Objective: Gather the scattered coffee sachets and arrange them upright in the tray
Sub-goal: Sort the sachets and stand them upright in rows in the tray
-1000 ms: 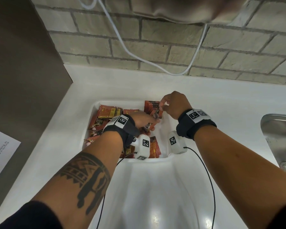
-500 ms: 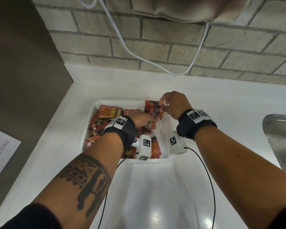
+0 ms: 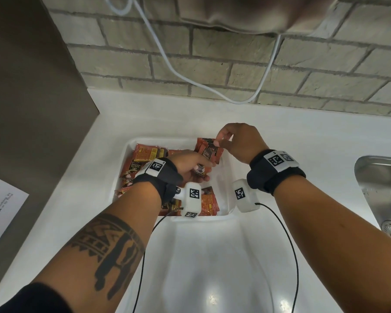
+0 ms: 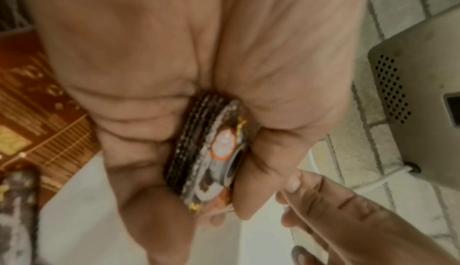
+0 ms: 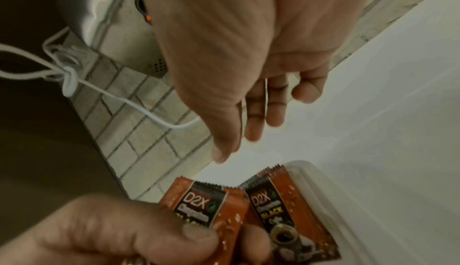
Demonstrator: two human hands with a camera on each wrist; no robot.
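Several red coffee sachets (image 3: pixel 145 154) lying flat and jumbled along the left side of the white tray (image 3: pixel 226 172), which sits on a white surface (image 3: pixel 303 136) against a brick wall (image 3: pixel 212 71). White cable (image 3: pixel 167 64) drooping down the wall, steel sink (image 3: pixel 382 188) off to the right, paper sheet (image 3: pixel 0 213) on the left. Left hand (image 3: pixel 190 163) clamped round a small stack of sachets (image 4: pixel 211 151), long axis roughly upright, tops leaning away. Right hand (image 3: pixel 239 141) now slightly higher than half a second ago, thumb and fingers apart above the stack's top edge, gripping nothing as seen from the wrist. Wrist cameras partly blocking the tray's near end.
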